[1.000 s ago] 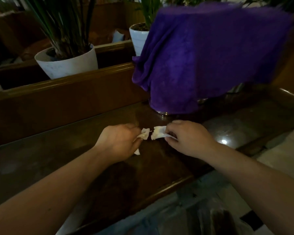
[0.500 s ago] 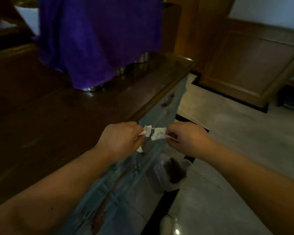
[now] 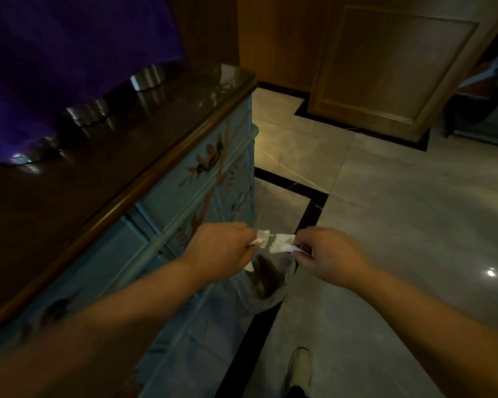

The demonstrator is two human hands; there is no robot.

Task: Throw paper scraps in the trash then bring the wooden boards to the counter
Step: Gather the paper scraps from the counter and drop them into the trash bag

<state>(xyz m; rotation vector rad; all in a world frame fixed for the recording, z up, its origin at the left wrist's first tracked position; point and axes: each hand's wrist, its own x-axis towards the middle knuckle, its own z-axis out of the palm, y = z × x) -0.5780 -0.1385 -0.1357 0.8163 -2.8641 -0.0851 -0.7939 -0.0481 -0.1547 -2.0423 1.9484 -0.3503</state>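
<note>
My left hand [image 3: 222, 248] is closed on a small white paper scrap [image 3: 261, 242]. My right hand [image 3: 331, 255] pinches a second, larger white paper scrap [image 3: 282, 243]. Both hands hover close together, right above a small trash bin [image 3: 266, 285] lined with a pale bag, which stands on the floor beside the blue cabinet. No wooden boards are in view.
A blue painted cabinet [image 3: 184, 202] with a dark glossy wooden top [image 3: 98, 168] fills the left side. A purple cloth [image 3: 55, 67] drapes over metal objects on it. Pale tiled floor [image 3: 400, 211] spreads right. A wooden panel [image 3: 385, 67] stands beyond. My shoe [image 3: 299, 369] is below.
My view has swung from the cabinet top to the right and down to the floor. Both hands carried the scraps off the top and now hold them over the trash bin.
</note>
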